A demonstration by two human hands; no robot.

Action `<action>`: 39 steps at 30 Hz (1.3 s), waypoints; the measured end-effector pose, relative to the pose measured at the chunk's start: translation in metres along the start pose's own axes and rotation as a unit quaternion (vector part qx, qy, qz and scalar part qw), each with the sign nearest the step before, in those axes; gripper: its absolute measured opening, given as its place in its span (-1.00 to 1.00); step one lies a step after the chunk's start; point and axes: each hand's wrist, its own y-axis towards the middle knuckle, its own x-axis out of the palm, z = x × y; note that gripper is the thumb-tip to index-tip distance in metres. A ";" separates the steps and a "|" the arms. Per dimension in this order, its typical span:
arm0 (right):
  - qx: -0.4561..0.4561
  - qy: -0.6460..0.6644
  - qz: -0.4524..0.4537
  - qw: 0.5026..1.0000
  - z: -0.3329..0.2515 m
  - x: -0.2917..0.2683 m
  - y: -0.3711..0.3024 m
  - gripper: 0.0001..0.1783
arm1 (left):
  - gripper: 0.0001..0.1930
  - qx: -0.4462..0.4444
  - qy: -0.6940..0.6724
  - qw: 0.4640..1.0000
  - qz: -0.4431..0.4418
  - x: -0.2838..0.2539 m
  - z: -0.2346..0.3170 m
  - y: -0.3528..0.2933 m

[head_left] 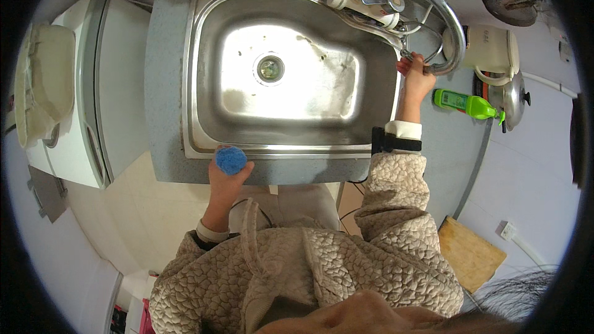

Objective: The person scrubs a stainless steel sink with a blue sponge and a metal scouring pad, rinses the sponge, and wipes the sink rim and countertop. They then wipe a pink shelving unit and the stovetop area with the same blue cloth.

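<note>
My left hand point(226, 176) is closed around a round blue scrubbing sponge point(231, 160) over the front rim of the sink. The stainless steel sink point(291, 147) has a round drain point(270, 70), with dark specks scattered on its bottom. Past the sink's right rim, my right hand point(417, 78) is closed at the end of the arched chrome faucet spout point(458, 34); its fingertips are partly hidden. A white cylindrical thing point(365, 6) lies by the faucet base at the back right corner.
A green bottle point(465, 104) lies on the grey counter point(455, 154) at right, near a cream kettle point(489, 49) and a lidded pot point(515, 100). A pan point(508, 6) is at the far right. A wooden board point(471, 253) leans below. A white appliance point(120, 86) stands left.
</note>
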 end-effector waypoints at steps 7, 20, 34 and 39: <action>0.045 0.029 -0.046 0.997 -0.002 0.001 -0.002 -0.71 | -0.69 -0.021 -0.032 0.999 -0.008 -0.002 -0.003 0.001; 0.108 0.134 -0.092 0.981 -0.001 0.002 -0.007 -0.66 | -0.66 -0.020 -0.002 1.000 0.015 0.002 -0.006 -0.001; 0.141 0.212 -0.154 0.955 0.004 -0.003 -0.005 -0.68 | -0.64 -0.020 0.008 1.000 0.006 0.007 -0.010 -0.002; 0.150 0.208 -0.173 0.951 0.007 -0.007 -0.005 -0.68 | -0.63 -0.027 -0.004 1.000 0.007 0.009 -0.013 -0.002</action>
